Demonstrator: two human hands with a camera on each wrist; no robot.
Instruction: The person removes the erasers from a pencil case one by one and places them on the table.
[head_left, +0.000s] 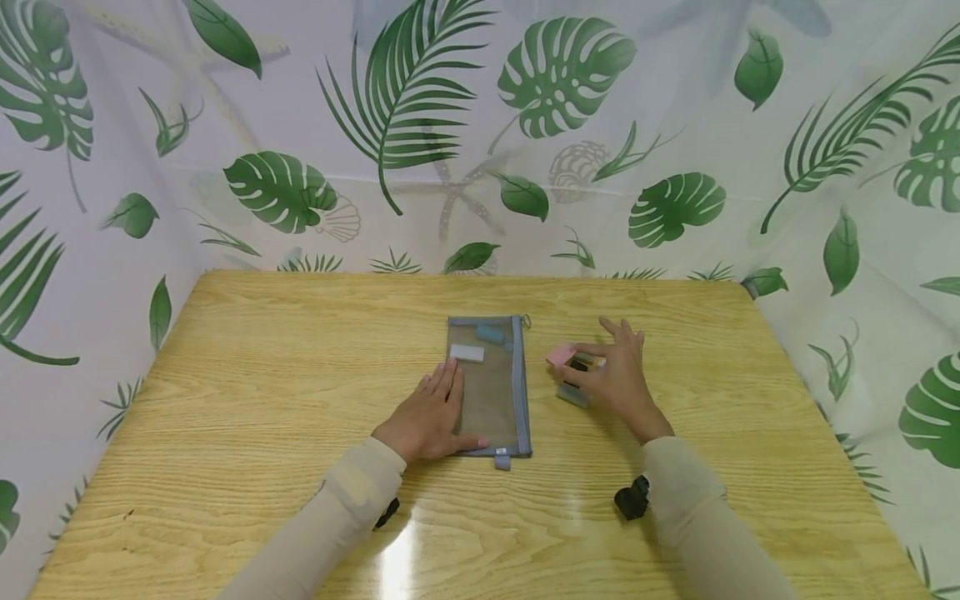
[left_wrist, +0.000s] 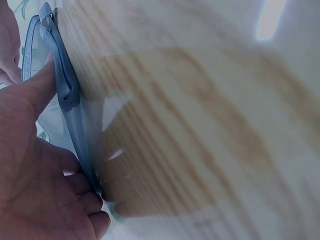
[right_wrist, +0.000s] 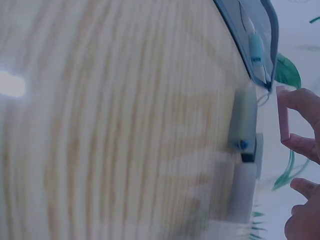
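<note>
A grey-blue mesh zip pouch lies flat on the table. My left hand rests on its left edge, fingers extended and thumb along the near edge. A white block and a small blue item show within the pouch's outline at its far end. To the right of the pouch, my right hand pinches a small pink rectangular block between thumb and index finger, with the other fingers spread. Beneath this hand lie several small pieces, among them a grey block and a black one.
The wooden table meets a leaf-printed cloth at its back and sides. The pouch has a zip along its right side, a small ring at the far corner and a fabric tab at the near edge.
</note>
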